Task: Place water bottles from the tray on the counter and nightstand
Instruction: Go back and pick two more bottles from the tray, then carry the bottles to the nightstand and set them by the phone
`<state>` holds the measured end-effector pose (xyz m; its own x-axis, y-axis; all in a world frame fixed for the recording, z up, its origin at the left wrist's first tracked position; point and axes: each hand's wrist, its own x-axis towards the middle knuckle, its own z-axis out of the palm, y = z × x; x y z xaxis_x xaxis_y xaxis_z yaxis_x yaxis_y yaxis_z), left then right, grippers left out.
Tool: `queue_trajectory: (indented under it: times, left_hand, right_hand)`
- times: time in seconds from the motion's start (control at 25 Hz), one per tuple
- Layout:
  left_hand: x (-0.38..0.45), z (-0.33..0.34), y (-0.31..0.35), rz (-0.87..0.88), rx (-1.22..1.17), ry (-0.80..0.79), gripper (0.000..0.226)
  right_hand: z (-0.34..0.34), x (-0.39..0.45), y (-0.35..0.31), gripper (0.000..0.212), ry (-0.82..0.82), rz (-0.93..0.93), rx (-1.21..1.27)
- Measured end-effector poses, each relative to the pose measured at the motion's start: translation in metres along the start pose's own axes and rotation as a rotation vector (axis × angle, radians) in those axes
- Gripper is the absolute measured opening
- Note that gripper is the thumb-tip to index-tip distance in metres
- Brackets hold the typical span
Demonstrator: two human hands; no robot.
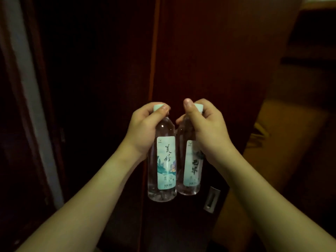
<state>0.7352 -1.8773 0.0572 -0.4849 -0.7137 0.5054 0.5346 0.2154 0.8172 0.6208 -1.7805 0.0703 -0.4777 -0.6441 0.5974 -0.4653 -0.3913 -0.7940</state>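
Observation:
Two clear water bottles with pale green caps and pale green labels hang side by side in the air at the middle of the head view. My left hand [143,128] grips the left bottle [164,171] around its neck and shoulder. My right hand [205,128] grips the right bottle [190,171] the same way, thumb up over the cap. The two bottles almost touch. No tray, counter or nightstand can be made out in the dim room.
A dark red-brown wooden door [209,60] stands straight ahead, with a metal latch plate [211,199] on its edge below the bottles. A pale door frame [31,99] runs down the left. Yellowish floor [283,135] shows at the right.

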Motion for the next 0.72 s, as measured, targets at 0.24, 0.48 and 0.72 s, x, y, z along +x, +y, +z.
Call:
queue_trajectory:
  times: [0.24,0.48,0.72]
  left_hand:
    - [-0.008,0.118,0.002,-0.228,-0.142,-0.616,0.021]
    - [-0.1,0.281,-0.005,-0.084,-0.07,-0.696,0.014]
    - [-0.25,0.449,0.006,0.102,0.168,-0.567,0.024]
  right_hand:
    - [-0.113,-0.048,-0.034,0.032,0.319,0.161,-0.056]
    - [-0.245,-0.157,-0.077,0.038,0.719,0.161,-0.318]
    - [-0.38,-0.3,-0.143,0.054,1.02,0.194,-0.467]
